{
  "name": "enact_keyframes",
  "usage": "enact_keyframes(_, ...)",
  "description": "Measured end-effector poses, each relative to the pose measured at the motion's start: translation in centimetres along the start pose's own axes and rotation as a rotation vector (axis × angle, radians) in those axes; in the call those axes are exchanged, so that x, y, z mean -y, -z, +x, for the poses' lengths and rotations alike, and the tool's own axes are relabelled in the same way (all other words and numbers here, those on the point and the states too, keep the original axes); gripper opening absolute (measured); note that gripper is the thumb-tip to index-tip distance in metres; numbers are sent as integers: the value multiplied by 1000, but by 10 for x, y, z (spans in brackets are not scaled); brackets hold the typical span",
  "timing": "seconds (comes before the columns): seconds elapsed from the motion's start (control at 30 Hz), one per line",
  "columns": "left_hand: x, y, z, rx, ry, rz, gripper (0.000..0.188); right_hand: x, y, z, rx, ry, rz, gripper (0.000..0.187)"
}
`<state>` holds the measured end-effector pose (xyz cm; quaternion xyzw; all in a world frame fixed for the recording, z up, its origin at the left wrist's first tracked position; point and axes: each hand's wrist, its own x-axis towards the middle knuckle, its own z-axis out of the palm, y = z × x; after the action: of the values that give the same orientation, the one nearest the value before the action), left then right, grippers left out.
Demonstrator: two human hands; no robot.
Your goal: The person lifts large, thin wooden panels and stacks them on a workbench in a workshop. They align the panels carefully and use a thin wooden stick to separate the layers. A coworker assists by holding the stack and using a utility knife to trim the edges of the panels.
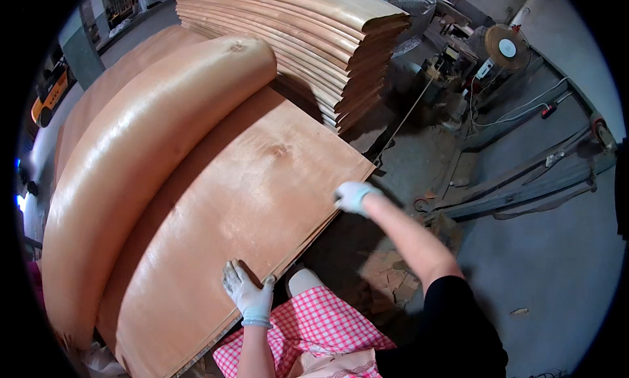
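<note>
A wide tan wood veneer sheet [216, 201] lies on top of a low stack in front of me. My left hand [249, 293], in a white glove with a grey cuff, rests flat on it by the near edge, its fingers apart. Near the right corner of the same sheet is my right hand [354, 198], in a pale glove. Its fingers look curled together, and whatever they may hold is hidden. Across the sheet's far side lies a large curled-over veneer sheet [157, 135], arched into a roll and touched by neither hand.
A tall stack of folded veneer sheets [288, 30] stands beyond. At the right are a machine with a round brown reel [506, 47], a metal frame [511, 198] and cables. Wood scraps [393, 279] lie on the floor near my pink checked apron [314, 325]. A yellow machine [49, 99] stands far left.
</note>
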<state>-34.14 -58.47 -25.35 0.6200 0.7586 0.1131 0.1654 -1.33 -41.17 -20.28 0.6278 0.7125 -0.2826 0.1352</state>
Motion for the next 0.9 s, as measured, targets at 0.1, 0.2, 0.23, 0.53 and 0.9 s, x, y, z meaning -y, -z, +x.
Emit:
enact_keyframes(0.1,1,-3,0,-6,-5,13,103,-89,38,14,-88,-50,-108,30)
enact_keyframes(0.2,-2,0,-1,-3,10,17,104,-125,48,32,-128,-182,-161,31)
enact_keyframes(0.23,0,-1,-1,-11,7,20,104,-129,45,38,-136,-180,-146,31)
enact_keyframes(0.53,-2,5,-6,-156,-39,55,92,-121,2,26,-739,-319,425,32)
enact_keyframes(0.9,-35,61,-80,-344,-339,-854,21,183,-108,-168,-126,595,1131,13)
